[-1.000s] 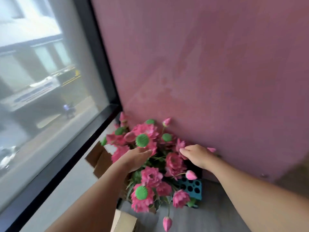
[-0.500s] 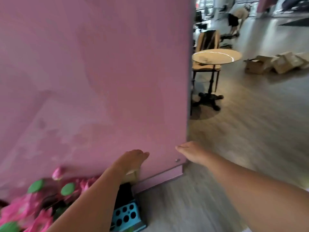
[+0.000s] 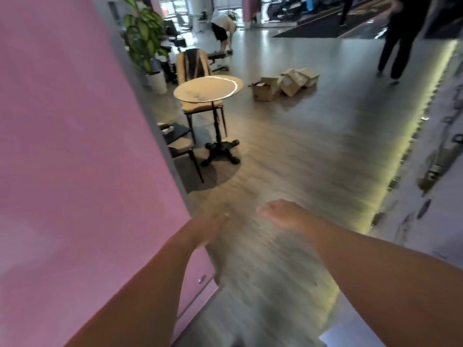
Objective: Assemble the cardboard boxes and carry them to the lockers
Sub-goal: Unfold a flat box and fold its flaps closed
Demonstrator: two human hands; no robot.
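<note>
Both bare arms reach forward over a grey wood-look floor. The left hand is held out with its fingers fairly straight and holds nothing; it sits just beside the edge of a tall pink wall panel that fills the left side of the view, though blur keeps me from telling whether it touches the panel. The right hand hangs over the floor with its fingers loosely curled under, also holding nothing. The two hands are near each other but apart.

The cardboard boxes lie in a small cluster on the floor well ahead, far from both hands. One stands with its top flaps open; the others beside it are tipped at angles. Any print on them is too small and blurred to read.

Between the hands and the boxes stands a round surface on a single black pedestal, with a tan chair behind it. A potted plant in a white pot stands near the panel's far edge. Farther back a person bends over, and another in dark clothes stands at the upper right. A strip of yellow-green light runs along the floor on the right. No readable writing or brand shows anywhere.
</note>
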